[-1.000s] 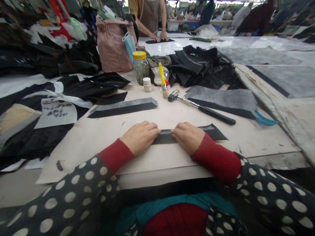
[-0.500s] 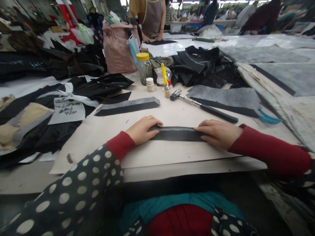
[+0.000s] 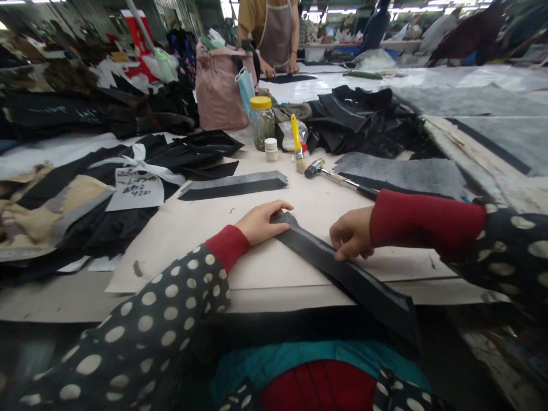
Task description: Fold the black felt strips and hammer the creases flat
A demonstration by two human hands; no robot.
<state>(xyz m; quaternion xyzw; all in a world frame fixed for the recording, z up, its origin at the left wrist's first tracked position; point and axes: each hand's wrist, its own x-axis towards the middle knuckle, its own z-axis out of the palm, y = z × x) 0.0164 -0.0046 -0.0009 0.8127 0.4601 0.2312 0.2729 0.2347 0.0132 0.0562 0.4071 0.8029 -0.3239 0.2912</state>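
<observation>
Bright lamps point(image 3: 342, 10) are glowing at the far side, and a pale worktable point(image 3: 308, 200) is filling the middle of my view. From my distant seat I am watching my left hand point(image 3: 262, 222) pinching the far left end of a black strip point(image 3: 319, 254) between thumb and fingers. That strip is slanting toward the near right, its lower end reaching past the near edge. My right hand point(image 3: 353, 234) is curling half closed, touching the strip's upper edge partway along; whether it is gripping, I cannot tell. Farther off, a hammer point(image 3: 342, 180) is lying near a yellow-handled brush point(image 3: 296, 134).
</observation>
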